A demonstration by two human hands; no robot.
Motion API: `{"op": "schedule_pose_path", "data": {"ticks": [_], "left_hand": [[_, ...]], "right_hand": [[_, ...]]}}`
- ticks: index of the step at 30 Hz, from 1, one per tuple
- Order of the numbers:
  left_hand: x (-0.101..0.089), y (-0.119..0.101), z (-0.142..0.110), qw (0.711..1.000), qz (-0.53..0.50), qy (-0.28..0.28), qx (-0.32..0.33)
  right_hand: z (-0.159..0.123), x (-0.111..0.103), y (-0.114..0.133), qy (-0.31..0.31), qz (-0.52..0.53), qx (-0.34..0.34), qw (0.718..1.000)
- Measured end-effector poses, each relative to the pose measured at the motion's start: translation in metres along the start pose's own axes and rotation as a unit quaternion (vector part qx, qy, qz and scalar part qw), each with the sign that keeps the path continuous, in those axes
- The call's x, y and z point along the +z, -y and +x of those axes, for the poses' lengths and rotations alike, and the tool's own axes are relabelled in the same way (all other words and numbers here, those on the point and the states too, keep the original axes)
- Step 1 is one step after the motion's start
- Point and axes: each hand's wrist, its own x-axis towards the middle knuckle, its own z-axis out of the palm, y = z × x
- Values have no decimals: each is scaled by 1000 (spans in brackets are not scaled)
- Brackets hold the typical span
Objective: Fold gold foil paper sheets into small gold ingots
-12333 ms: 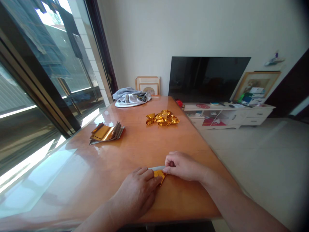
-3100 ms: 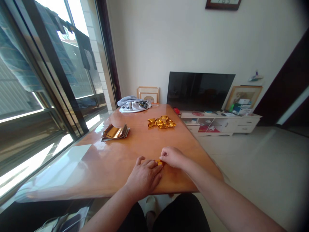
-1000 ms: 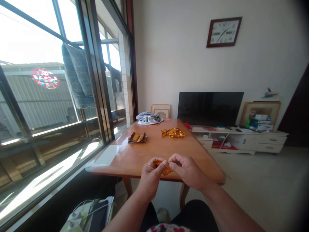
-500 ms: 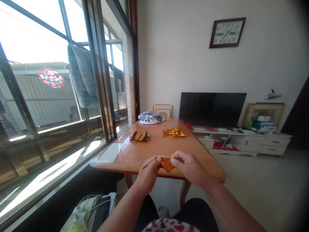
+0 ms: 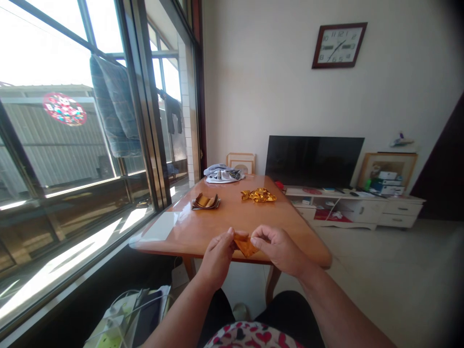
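Observation:
Between my two hands is a small folded piece of golden-orange paper (image 5: 246, 246), held over the near edge of the table, with a pointed corner hanging down. My left hand (image 5: 219, 253) pinches its left side, thumb on top. Thumb and fingers of my right hand (image 5: 273, 246) close on its right side. Farther back on the table lies a heap of shiny gold folded foil pieces (image 5: 259, 195). To its left sits a stack of gold-brown paper sheets (image 5: 206, 201), curled up at the edges.
The wooden table (image 5: 224, 220) stretches away in front of me. A bundle of grey-white cloth (image 5: 223, 174) lies at its far end. Windows run along the left. Low at left is a power strip (image 5: 116, 324) with cables. A television (image 5: 313, 161) stands on a white cabinet (image 5: 369, 210).
The view has shifted slightly, so everything sits a little further left. My left thumb has lifted a bit along the paper, and more of the folded paper's face shows.

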Motion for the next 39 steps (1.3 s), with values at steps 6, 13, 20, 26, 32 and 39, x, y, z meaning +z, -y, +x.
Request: {"op": "schedule_pose_path", "data": {"ticks": [6, 13, 20, 26, 32, 39], "left_hand": [[9, 3, -1, 1000, -8, 10, -16], [22, 9, -5, 1000, 5, -20, -9], [20, 9, -5, 999, 12, -44, -17], [17, 7, -6, 998, 30, -39, -29], [13, 10, -7, 998, 39, -31, -28], [13, 9, -5, 998, 45, -26, -38]], "right_hand": [[0, -1, 1, -7, 13, 13, 1000], [2, 6, -4, -21, 1, 21, 1000], [0, 11, -14, -67, -39, 62, 995], [-6, 4, -11, -6, -9, 45, 999], [-12, -3, -8, 7, -13, 62, 998], [-15, -6, -12, -12, -52, 68, 996]]}}
